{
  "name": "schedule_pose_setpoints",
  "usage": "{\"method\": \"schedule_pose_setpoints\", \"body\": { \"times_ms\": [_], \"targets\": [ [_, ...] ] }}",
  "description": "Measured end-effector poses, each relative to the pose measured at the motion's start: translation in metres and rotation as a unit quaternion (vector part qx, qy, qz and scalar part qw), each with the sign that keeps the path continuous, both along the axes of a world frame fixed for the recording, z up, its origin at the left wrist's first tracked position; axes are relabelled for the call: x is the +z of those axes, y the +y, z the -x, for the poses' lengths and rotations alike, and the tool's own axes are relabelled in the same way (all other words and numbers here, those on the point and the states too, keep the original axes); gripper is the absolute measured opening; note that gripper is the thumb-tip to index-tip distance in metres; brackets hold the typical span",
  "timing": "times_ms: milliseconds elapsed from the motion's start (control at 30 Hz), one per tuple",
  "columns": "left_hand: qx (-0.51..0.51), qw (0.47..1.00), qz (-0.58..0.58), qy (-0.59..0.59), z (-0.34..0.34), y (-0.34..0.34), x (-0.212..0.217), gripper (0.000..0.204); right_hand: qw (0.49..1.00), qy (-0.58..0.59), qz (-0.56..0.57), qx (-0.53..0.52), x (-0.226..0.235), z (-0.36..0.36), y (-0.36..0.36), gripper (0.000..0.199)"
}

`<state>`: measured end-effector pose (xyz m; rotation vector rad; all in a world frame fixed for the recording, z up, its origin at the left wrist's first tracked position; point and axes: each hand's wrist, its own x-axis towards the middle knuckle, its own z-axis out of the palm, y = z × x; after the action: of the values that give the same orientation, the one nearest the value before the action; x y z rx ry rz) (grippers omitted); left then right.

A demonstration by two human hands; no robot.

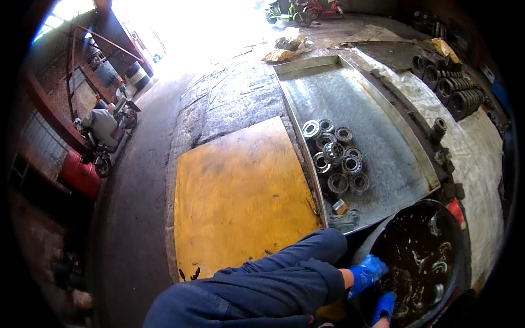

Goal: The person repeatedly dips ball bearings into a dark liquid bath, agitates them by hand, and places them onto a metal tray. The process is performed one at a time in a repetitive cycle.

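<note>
Both hands wear blue gloves and work at a round tub (462,246) of dark liquid at the lower right. My left hand (367,273) reaches over its near left side, fingers curled together and pointing toward the liquid. Lower down, my right hand (384,307) is bent inward close to the surface, its fingertips mostly hidden. Whatever lies between the hands cannot be made out; the liquid looks stirred beside them. Several metal rings, like bearing parts, show along the tub's far right side, among them one ring (435,224) partly above the liquid.
A shallow metal tray (377,136) beyond the tub holds several stacked bearings (333,153) and a small box (339,206). A yellow board (240,202) lies left of it. More metal rings (465,101) stand at the far right. A parked motorbike (106,128) stands left.
</note>
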<state>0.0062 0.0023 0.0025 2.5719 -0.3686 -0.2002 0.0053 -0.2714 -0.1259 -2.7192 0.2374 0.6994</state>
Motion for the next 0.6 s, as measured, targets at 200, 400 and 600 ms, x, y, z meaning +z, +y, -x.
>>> {"method": "schedule_pose_setpoints", "body": {
  "times_ms": [200,400,600],
  "targets": [
    [-0.008,0.997,0.010,-0.075,0.003,0.000,-0.023,0.019,1.000,0.006,0.011,0.016,0.004,0.002,0.012,0.027],
    [0.026,0.997,-0.019,-0.070,-0.001,-0.011,-0.022,0.018,1.000,0.006,0.016,0.020,0.005,-0.001,0.008,0.028],
    [0.032,0.998,-0.009,-0.046,-0.002,-0.011,-0.027,0.015,0.999,0.007,0.022,0.034,0.010,0.000,0.018,0.028]
  ]
}}
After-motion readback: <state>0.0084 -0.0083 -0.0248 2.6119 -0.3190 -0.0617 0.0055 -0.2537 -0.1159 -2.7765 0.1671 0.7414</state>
